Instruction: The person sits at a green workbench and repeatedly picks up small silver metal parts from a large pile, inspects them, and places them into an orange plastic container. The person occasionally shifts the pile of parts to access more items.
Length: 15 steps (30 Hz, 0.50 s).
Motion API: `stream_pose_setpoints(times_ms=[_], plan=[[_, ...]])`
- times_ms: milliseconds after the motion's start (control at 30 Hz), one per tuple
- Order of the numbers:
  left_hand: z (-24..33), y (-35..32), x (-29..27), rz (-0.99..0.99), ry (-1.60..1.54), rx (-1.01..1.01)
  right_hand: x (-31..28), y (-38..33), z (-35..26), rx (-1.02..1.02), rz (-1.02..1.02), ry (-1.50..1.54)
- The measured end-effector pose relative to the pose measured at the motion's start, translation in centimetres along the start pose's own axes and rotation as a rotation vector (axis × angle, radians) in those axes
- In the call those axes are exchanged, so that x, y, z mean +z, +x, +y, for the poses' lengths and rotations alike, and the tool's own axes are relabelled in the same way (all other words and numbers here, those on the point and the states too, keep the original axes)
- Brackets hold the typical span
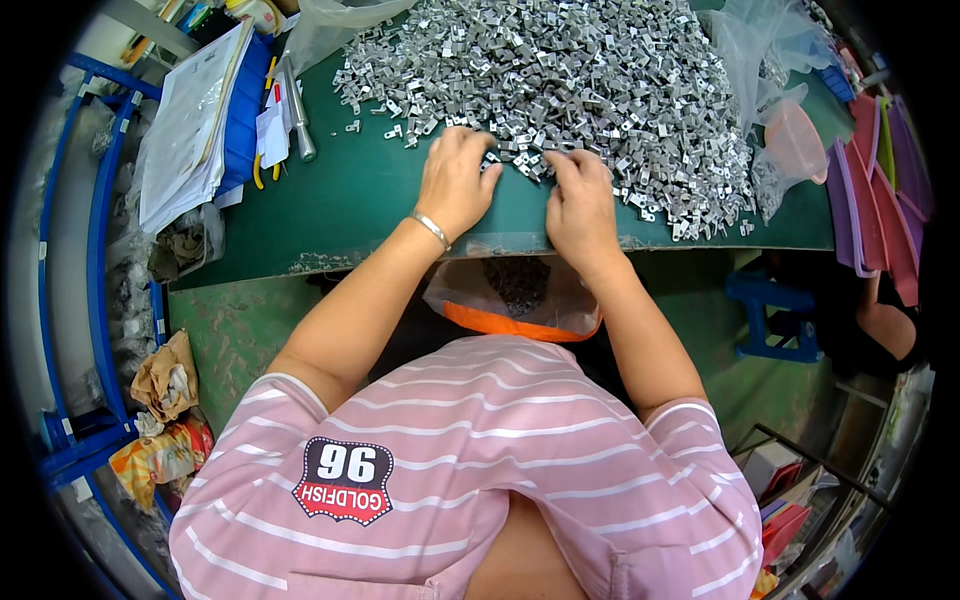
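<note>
A broad heap of small silvery bent metal brackets covers the far middle of the green table. At its near edge my left hand, with a bracelet on the wrist, has its fingers curled and a small bracket between fingertips and thumb. To the right, my right hand bends its fingers over the near brackets, pinching at one by the thumb. A few brackets lie in the gap between both hands. Below the table edge, an open bag with an orange rim sits at my lap, with dark small pieces inside.
Papers in a blue holder, a metal rod and yellow-handled pliers are at the left. Clear plastic bags and a pink cup stand at the right. A blue stool and a person's arm are beyond; blue shelving is left.
</note>
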<state>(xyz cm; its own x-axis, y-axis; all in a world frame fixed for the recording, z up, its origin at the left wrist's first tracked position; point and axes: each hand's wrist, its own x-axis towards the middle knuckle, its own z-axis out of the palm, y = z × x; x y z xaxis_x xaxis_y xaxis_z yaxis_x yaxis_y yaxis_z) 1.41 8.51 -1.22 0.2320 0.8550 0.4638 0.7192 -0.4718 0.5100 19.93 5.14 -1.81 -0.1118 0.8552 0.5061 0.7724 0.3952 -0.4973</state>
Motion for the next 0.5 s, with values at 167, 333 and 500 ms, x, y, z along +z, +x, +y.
stream_pose_setpoints(times_ms=[167, 333, 500], plan=[[0.9, -2.7, -0.2, -0.078, -0.119, 0.029, -1.5, -1.3, -1.0, -0.063, -0.168, 0.294], [2.6, -4.3, -2.3, -0.124, -0.432, -0.058, -3.5, -2.8, -0.3, 0.178, -0.015, 0.371], [2.2, -4.9, -2.2, -0.083, -0.418, 0.075, -2.3, -2.6, -2.0, 0.061, -0.101, 0.338]])
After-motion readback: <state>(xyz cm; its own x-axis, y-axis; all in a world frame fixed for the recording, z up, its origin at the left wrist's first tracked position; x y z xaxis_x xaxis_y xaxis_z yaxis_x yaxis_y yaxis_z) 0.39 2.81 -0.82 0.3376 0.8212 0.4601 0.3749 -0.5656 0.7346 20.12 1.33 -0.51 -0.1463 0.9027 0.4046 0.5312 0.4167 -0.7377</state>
